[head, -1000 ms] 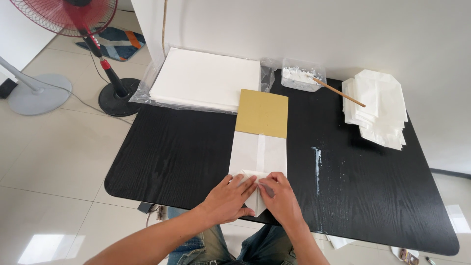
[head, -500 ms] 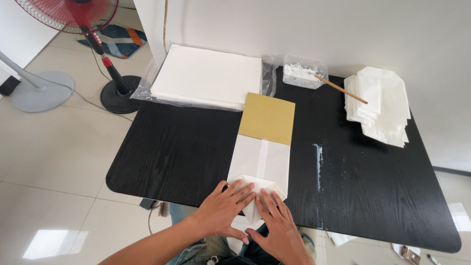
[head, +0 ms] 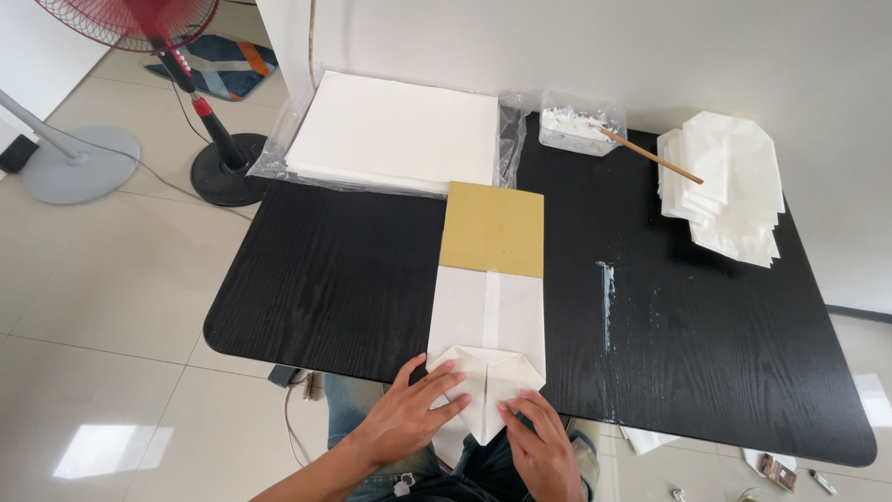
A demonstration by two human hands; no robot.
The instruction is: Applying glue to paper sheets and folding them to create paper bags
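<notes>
A long white folded paper sheet (head: 488,311) lies on the black table (head: 316,279), with a tan cardboard insert (head: 492,228) sticking out of its far end. Its near end is folded into a point that hangs over the table's front edge. My left hand (head: 409,414) presses flat on the left flap of that fold. On the right flap rests my right hand (head: 539,442), fingers spread, holding nothing.
A stack of white sheets in clear plastic (head: 395,135) sits at the back left. A clear tub of white paste (head: 581,121) with a wooden stick (head: 650,156) is at the back. Folded white bags (head: 729,186) pile at the right. A white smear (head: 607,302) marks the table. A red fan (head: 200,93) stands on the floor.
Both hands slid toward me along the paper's near end, and the folded point now hangs past the table edge. The view shifted slightly.
</notes>
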